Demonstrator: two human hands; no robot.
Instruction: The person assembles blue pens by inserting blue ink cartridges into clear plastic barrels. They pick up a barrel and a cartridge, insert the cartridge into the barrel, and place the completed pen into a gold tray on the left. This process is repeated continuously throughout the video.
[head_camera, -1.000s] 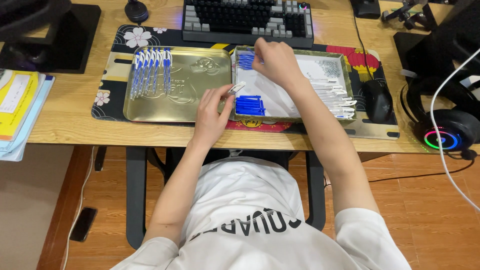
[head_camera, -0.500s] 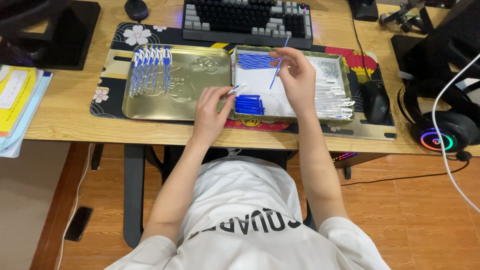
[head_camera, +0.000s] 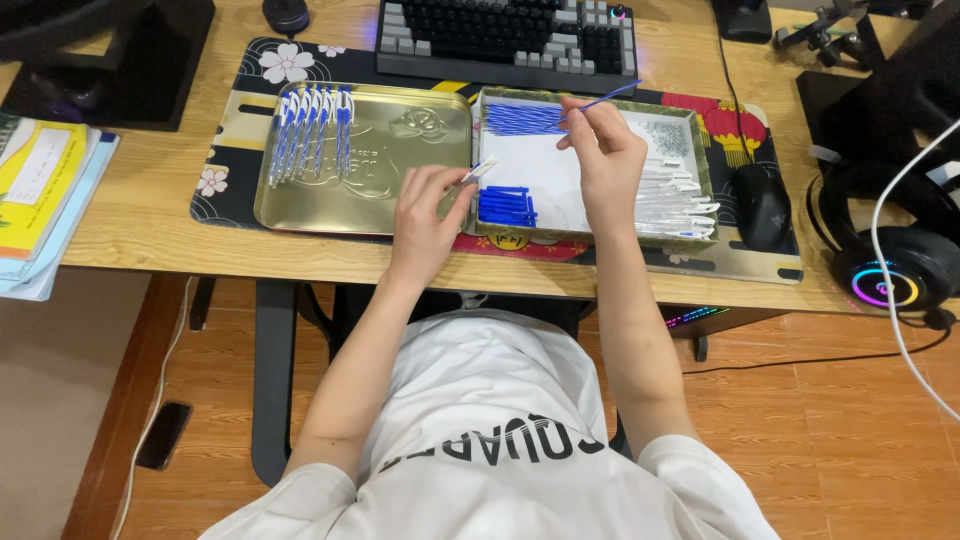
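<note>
Lifted clear of the blue refill pile at upper centre, the right hand now pinches one blue refill — tip aloft. Left hand grips a clear pen barrel (unmoved), so joining seems near.

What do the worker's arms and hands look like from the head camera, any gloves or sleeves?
Both hands are bare: no gloves, rings or watch show on the left hand or right hand. The forearms are uncovered. Short white sleeves of a white T-shirt with dark lettering end near the shoulders.

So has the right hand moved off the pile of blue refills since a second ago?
Yes. The right hand has pulled back toward the person from the blue refill pile in the tray, holding one blue refill.
</note>
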